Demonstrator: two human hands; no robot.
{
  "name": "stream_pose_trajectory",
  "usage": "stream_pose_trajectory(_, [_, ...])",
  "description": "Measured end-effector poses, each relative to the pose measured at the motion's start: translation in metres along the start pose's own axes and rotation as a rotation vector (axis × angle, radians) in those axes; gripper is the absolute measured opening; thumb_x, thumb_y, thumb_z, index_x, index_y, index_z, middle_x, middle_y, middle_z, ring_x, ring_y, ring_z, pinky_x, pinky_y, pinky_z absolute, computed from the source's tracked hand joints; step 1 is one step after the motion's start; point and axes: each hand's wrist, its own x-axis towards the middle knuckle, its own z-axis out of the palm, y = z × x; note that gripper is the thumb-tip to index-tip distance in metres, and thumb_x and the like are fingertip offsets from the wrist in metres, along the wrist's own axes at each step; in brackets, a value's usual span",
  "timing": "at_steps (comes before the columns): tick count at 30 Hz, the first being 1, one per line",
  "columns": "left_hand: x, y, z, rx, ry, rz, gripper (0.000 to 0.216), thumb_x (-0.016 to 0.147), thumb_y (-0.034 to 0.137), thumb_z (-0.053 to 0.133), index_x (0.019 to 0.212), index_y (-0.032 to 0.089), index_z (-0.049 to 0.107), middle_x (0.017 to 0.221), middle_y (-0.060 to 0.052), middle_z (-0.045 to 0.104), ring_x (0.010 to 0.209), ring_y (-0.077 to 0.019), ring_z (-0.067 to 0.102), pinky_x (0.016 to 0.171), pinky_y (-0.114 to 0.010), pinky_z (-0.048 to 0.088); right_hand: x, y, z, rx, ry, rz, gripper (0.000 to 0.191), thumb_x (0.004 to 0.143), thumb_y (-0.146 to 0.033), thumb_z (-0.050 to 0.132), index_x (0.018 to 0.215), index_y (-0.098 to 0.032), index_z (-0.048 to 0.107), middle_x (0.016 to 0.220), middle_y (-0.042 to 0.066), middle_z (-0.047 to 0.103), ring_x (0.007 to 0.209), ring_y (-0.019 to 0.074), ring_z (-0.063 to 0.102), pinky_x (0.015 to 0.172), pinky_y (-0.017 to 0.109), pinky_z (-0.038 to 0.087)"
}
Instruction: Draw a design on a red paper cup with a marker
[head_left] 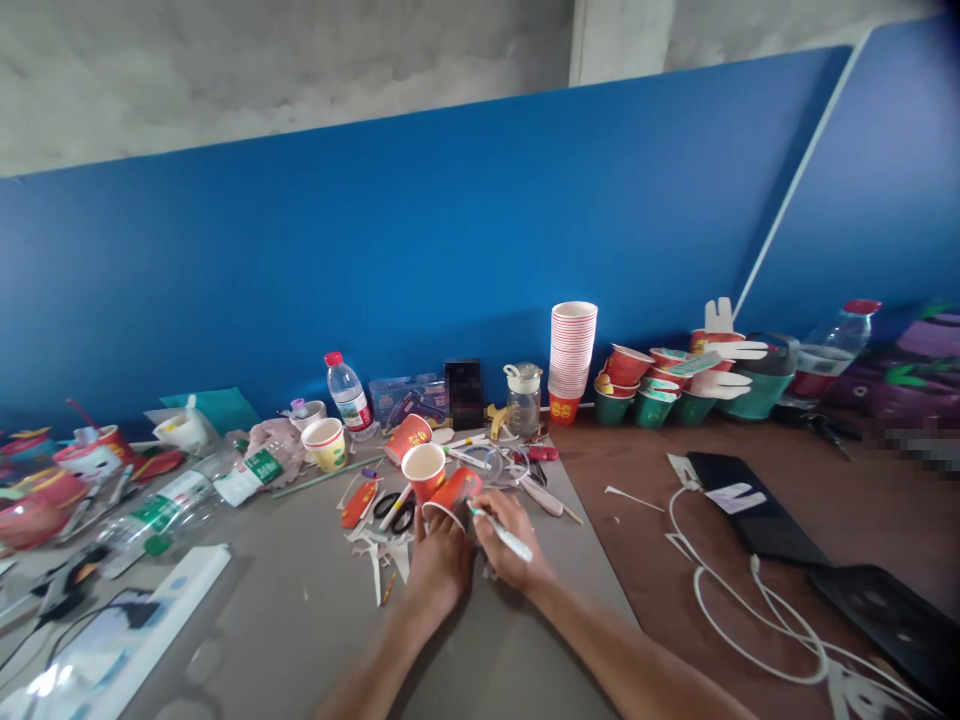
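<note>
My left hand [441, 560] grips a red paper cup [452, 497] that lies on its side on the grey table [300, 610]. My right hand [510, 545] pinches a white pen [501, 532] with a green tip, and the tip touches the cup's wall. Just behind the cup stands another red cup [424, 470], upright. Black-handled scissors [396, 510] and white paper scraps [379, 555] lie to the left of my left hand.
A tall stack of cups [573, 360] and several red and green cups [660, 390] line the blue partition. A water bottle [349, 395], a glass jar [523, 398] and crushed bottles [180, 500] lie about. White cables [750, 610] and dark tablets [750, 510] cover the brown surface at right.
</note>
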Motion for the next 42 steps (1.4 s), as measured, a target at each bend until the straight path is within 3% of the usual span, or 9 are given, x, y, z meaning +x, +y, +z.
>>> stream_pose_trajectory(6, [-0.001, 0.001, -0.002, 0.013, 0.016, 0.005, 0.038, 0.085, 0.018, 0.04, 0.121, 0.021, 0.051, 0.124, -0.007, 0.056, 0.122, -0.0227, 0.041, 0.109, -0.046, 0.01, 0.001, 0.007, 0.003, -0.144, 0.053, 0.019, 0.016, 0.079, -0.018, 0.042, 0.085, -0.018, 0.057, 0.079, 0.004, 0.064, 0.077, 0.0194, 0.058, 0.074, 0.031, 0.039])
stream_pose_trajectory(12, [-0.001, -0.001, 0.002, 0.042, -0.026, 0.01, 0.037, 0.085, 0.017, 0.037, 0.118, 0.023, 0.053, 0.125, -0.006, 0.055, 0.123, -0.0217, 0.039, 0.11, -0.045, 0.009, -0.005, -0.003, 0.006, -0.224, -0.074, -0.199, 0.02, 0.075, -0.015, 0.048, 0.092, -0.02, 0.057, 0.084, 0.005, 0.063, 0.082, 0.0201, 0.056, 0.077, 0.032, 0.039])
stream_pose_trajectory(17, [-0.002, -0.002, 0.006, 0.041, 0.018, 0.014, 0.036, 0.086, 0.02, 0.036, 0.118, 0.022, 0.053, 0.121, -0.007, 0.057, 0.121, -0.0229, 0.041, 0.109, -0.047, 0.009, -0.002, -0.001, 0.001, -0.233, 0.016, -0.119, 0.018, 0.076, -0.013, 0.045, 0.088, -0.017, 0.058, 0.081, 0.007, 0.064, 0.078, 0.0208, 0.057, 0.074, 0.034, 0.041])
stream_pose_trajectory(21, [-0.001, -0.001, 0.007, 0.03, -0.027, -0.001, 0.034, 0.083, 0.017, 0.04, 0.11, 0.026, 0.059, 0.118, -0.004, 0.06, 0.119, -0.023, 0.043, 0.109, -0.048, 0.009, -0.001, -0.003, 0.001, -0.133, -0.141, -0.323, 0.018, 0.077, -0.016, 0.048, 0.088, -0.019, 0.062, 0.079, 0.005, 0.063, 0.079, 0.0202, 0.056, 0.077, 0.034, 0.041])
stream_pose_trajectory(26, [-0.003, 0.001, 0.005, 0.036, 0.013, 0.024, 0.032, 0.086, 0.02, 0.037, 0.11, 0.022, 0.058, 0.123, -0.006, 0.057, 0.121, -0.0232, 0.041, 0.11, -0.049, 0.006, 0.001, 0.005, 0.0, 0.032, 0.0, -0.131, 0.023, 0.085, -0.028, 0.046, 0.09, -0.02, 0.067, 0.086, 0.007, 0.067, 0.084, 0.0203, 0.059, 0.079, 0.034, 0.043])
stream_pose_trajectory(31, [-0.003, 0.001, 0.005, 0.035, -0.012, 0.023, 0.033, 0.088, 0.022, 0.034, 0.113, 0.023, 0.056, 0.119, -0.006, 0.059, 0.119, -0.0229, 0.043, 0.109, -0.049, 0.008, -0.001, 0.012, 0.001, 0.24, -0.065, -0.025, 0.031, 0.085, -0.039, 0.045, 0.09, -0.02, 0.069, 0.089, 0.007, 0.069, 0.086, 0.0214, 0.061, 0.082, 0.034, 0.045])
stream_pose_trajectory(36, [-0.004, 0.005, -0.001, 0.048, -0.01, 0.004, 0.034, 0.085, 0.022, 0.038, 0.116, 0.021, 0.053, 0.122, -0.007, 0.057, 0.121, -0.0238, 0.042, 0.11, -0.049, 0.006, 0.005, 0.017, 0.002, 0.278, 0.093, 0.133, 0.034, 0.082, -0.044, 0.048, 0.085, -0.018, 0.069, 0.085, 0.008, 0.068, 0.079, 0.0212, 0.06, 0.073, 0.032, 0.047])
stream_pose_trajectory(40, [-0.005, 0.006, -0.002, 0.018, -0.048, -0.014, 0.033, 0.088, 0.022, 0.033, 0.108, 0.022, 0.058, 0.117, -0.006, 0.06, 0.118, -0.023, 0.044, 0.109, -0.05, 0.009, 0.002, 0.015, 0.006, 0.335, -0.078, 0.095, 0.035, 0.082, -0.045, 0.049, 0.086, -0.017, 0.069, 0.062, 0.002, 0.06, 0.06, 0.0158, 0.053, 0.06, 0.027, 0.044])
stream_pose_trajectory(42, [-0.004, 0.005, 0.001, 0.007, -0.032, -0.004, 0.033, 0.088, 0.021, 0.033, 0.109, 0.022, 0.058, 0.117, -0.006, 0.06, 0.118, -0.0229, 0.045, 0.109, -0.05, 0.008, 0.004, 0.012, 0.005, 0.336, -0.073, 0.128, 0.038, 0.081, -0.047, 0.048, 0.085, -0.016, 0.069, 0.054, 0.0, 0.054, 0.052, 0.0144, 0.048, 0.054, 0.026, 0.04])
